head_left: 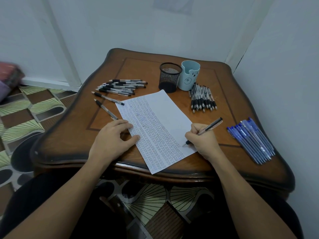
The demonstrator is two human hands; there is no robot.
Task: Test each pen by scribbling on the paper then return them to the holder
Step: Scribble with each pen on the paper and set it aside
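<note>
1. Forearms, both mine, enter from the lower edge; the lap and floor beneath are dark and hard to read.
2. Left hand [114, 135]: fingers relaxed and flat, pressing the left edge of the paper [155, 121] to steady it. It holds nothing.
3. Right hand [202, 140]: curled round one pen [209, 126], tip down at the paper's near right margin. I judge the step in hand to be this pen's scribble test. The mark is too small to show whether ink flows.
4. Paper: askew on the desk [69, 140], near corner overhanging the front edge, rows of small marks over most of it, a bare strip along the right.
5. Blue pens [252, 140]: a row at the right, well apart from the paper.
6. Loose pens [108, 99]: two, just beyond my left hand.
7. Black-grip bundle [202, 99] to the right and a heap [120, 87] to the left. I cannot tell which is tested.
8. Mesh holder [170, 77] and blue cup [189, 75], side by side, farthest. No pen shows above either rim.
9. Next move calls for lifting the tip, reaching over the paper and dropping the pen in upright. Which holder is meant is unclear.
</note>
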